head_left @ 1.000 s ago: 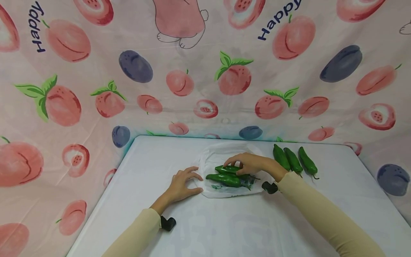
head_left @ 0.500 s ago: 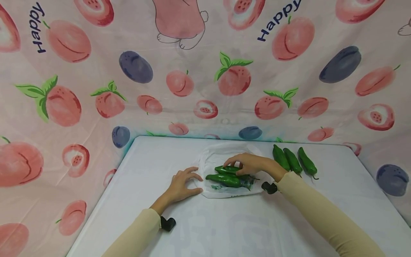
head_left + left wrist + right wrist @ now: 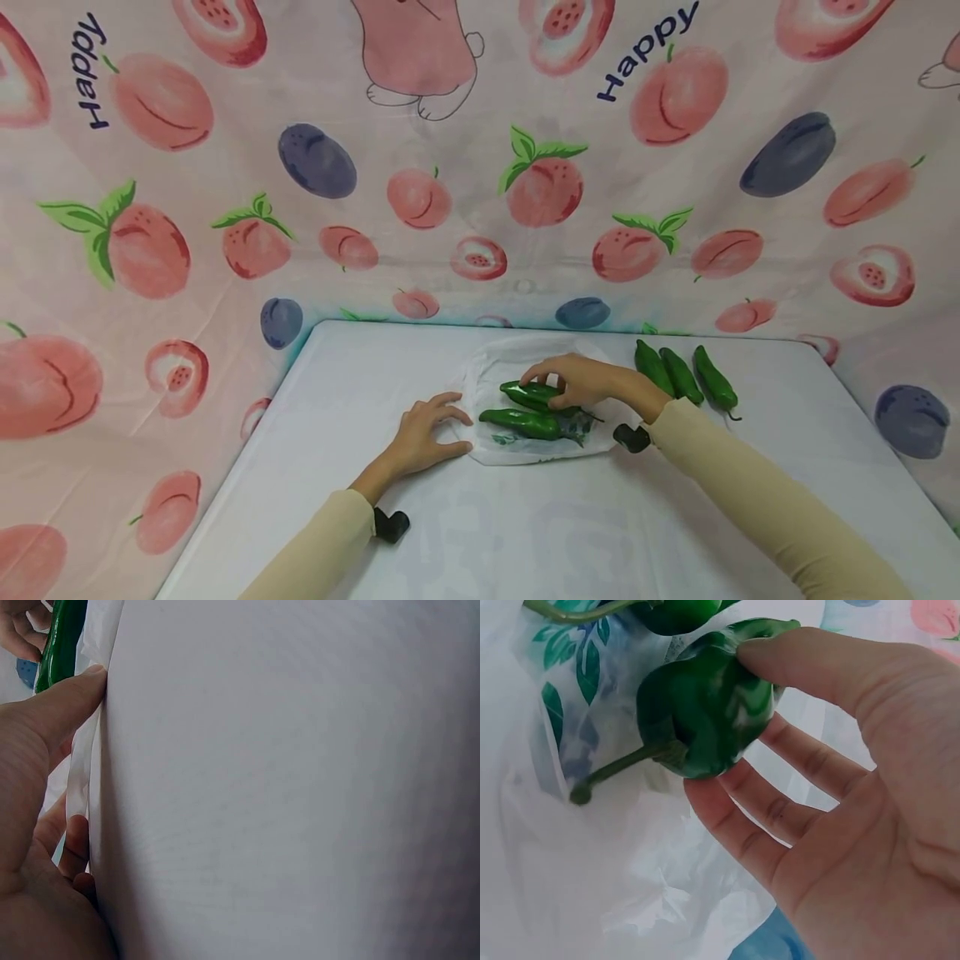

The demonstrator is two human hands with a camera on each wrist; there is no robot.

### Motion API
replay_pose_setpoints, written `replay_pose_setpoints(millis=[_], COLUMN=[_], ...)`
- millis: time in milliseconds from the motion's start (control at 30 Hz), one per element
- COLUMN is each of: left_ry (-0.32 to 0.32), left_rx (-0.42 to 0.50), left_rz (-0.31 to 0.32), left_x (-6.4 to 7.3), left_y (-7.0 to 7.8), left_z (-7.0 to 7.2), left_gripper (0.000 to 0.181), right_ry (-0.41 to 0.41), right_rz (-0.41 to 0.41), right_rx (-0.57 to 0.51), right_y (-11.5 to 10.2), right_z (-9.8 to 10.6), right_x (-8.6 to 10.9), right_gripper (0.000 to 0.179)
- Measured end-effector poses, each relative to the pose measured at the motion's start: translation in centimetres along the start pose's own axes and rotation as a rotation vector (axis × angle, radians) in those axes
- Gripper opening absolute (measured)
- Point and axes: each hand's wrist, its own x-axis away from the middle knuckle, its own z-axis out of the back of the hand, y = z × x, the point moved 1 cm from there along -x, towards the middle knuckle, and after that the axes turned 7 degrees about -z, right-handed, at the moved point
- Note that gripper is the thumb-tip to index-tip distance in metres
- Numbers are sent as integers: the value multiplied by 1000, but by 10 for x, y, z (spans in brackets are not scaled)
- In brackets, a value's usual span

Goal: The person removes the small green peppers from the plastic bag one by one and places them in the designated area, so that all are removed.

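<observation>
Two green chili peppers are over a thin white plastic bag [image 3: 517,452] with a printed leaf pattern. My right hand [image 3: 581,379] pinches the farther pepper [image 3: 531,394] between thumb and fingertips. Its stem end faces the camera in the right wrist view, where the held pepper [image 3: 697,712] shows glossy skin and a long stem. The nearer pepper [image 3: 520,423] lies on the bag, its stem toward the right. At the bag's left edge, my left hand [image 3: 422,435] has its fingers spread, with the thumb [image 3: 71,697] right at the plastic's edge in the left wrist view.
Three more green peppers [image 3: 678,375] lie side by side right of the bag, near the back of the white table [image 3: 360,358]. A fruit-printed cloth [image 3: 420,150] hangs behind the table. Black wrist cameras [image 3: 392,526] are on both wrists.
The farther pepper has shifted slightly away from the nearer one, widening the gap between them, with my right hand on it. My left hand stays at the bag's edge. The head view has tilted a little.
</observation>
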Motion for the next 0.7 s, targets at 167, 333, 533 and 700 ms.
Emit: replay_pose_setpoints(millis=[167, 333, 533, 700], left_ry=[8, 28, 28, 22], left_rx=[2, -2, -10, -14], left_rz=[-7, -30, -30, -21], left_x=[0, 0, 0, 0], left_y=[0, -1, -1, -1], left_z=[0, -1, -1, -1], left_gripper=[27, 26, 26, 26], right_ry=[52, 143, 209, 242], right_rz=[28, 98, 94, 94], right_rx=[-10, -41, -96, -119], right_y=[1, 1, -1, 0], right_z=[2, 4, 5, 2], right_x=[2, 5, 8, 10], right_gripper=[52, 53, 55, 55])
